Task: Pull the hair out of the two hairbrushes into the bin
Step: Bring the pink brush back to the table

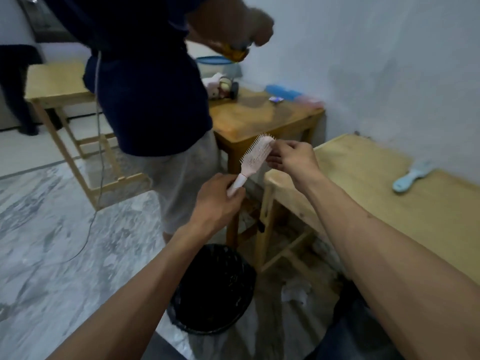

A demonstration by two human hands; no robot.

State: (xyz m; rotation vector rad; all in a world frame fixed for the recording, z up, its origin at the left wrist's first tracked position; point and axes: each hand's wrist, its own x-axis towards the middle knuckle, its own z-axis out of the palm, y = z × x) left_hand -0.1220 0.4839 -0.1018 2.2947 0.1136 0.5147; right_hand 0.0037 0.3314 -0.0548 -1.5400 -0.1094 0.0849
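My left hand [219,197] grips the handle of a pink hairbrush [255,157], held tilted up and to the right in mid-air. The fingers of my right hand [292,158] touch the right side of the brush head near its bristles. Whether hair sits in the bristles is too blurred to tell. A light blue hairbrush [410,176] lies on the pale wooden table [389,203] at the right. Below my arms, on the floor, stands a round bin [215,289] lined with a black bag.
A person in a dark top and grey shorts [153,100] stands close ahead, hands busy over a second wooden table [254,118] with small items. A third table [57,84] stands left. A cable [97,178] trails across the marble floor. Crumpled paper [296,292] lies beside the bin.
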